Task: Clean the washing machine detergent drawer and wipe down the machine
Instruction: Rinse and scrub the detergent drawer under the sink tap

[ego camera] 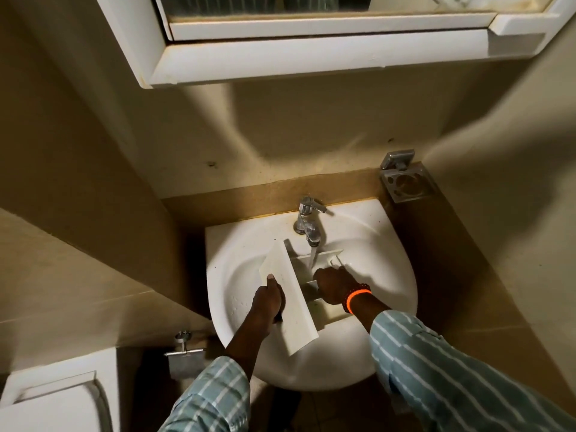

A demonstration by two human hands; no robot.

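I gripped the detergent drawer (291, 302) by its front panel in my left hand (268, 299), tilted over the washbasin (386, 244) so the tap (308, 224) stream flushed the compartments my right hand (335, 285) scrubbed, its fingers hidden inside.

Drawer (290, 294) in sink (389, 244), under tap (307, 221)

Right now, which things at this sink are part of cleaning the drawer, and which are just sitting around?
In use:
detergent drawer, held by the left hand
right hand inside the drawer
tap, running onto the drawer
sink

Just there:
metal holder on the wall
mirror cabinet
wall valve
toilet
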